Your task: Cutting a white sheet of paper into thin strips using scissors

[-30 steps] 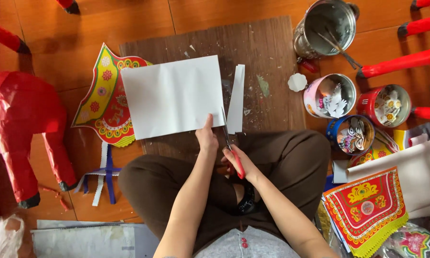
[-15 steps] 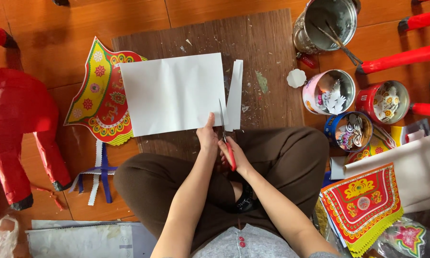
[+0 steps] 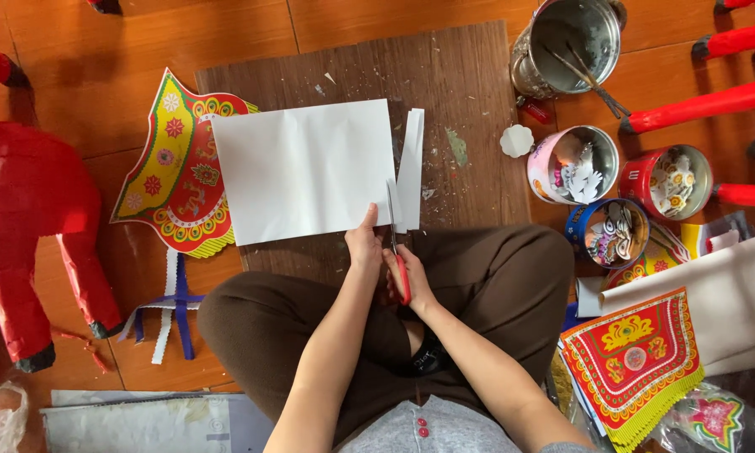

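White paper sheet (image 3: 306, 172) under cut, flat on brown board (image 3: 461, 75) for support.
Head view: left hand (image 3: 364, 243) pinching sheet's near edge to steady; right hand (image 3: 404, 273) closed on red-handled scissors (image 3: 396, 243), blades up into sheet; cut strip (image 3: 411, 168) just beside.

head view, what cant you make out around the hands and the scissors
- Scissors: head view; the right hand covers the red handles, so the finger grip is hidden.
- Left hand: its fingertips are not visible at the white paper edge.
- Small tins: the cut-out pieces inside are too small to identify.
- Red paper figure: cut off by the left edge.
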